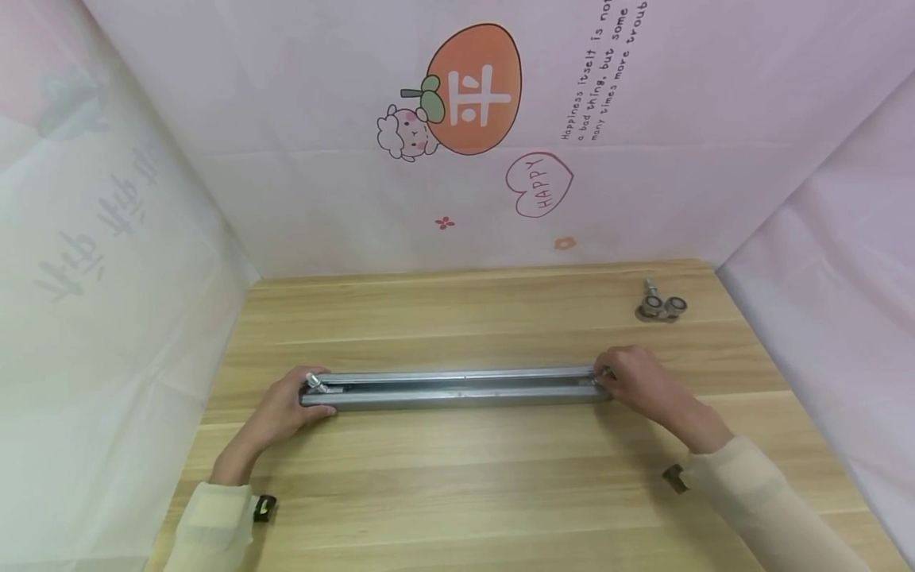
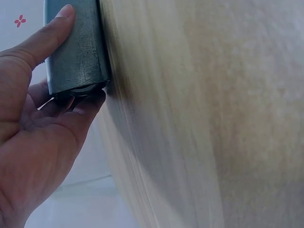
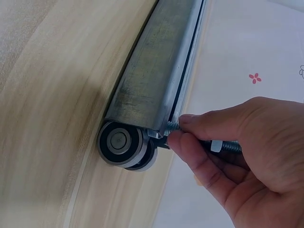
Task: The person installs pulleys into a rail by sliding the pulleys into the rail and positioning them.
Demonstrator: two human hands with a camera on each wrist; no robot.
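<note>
A grey steel channel track lies across the wooden table with its slot upward. My left hand grips its left end, the thumb along the side wall and the fingers curled under the end. A bolt sticks up from the slot there. At the other end my right hand pinches the threaded bolt of a roller trolley between thumb and index finger. The trolley's wheels show at the mouth of the track in the right wrist view, with the rest of it hidden inside.
A second roller trolley lies loose on the wooden table, behind my right hand. Printed cloth walls stand at the back and both sides. Dark wrist straps hang at the sleeves.
</note>
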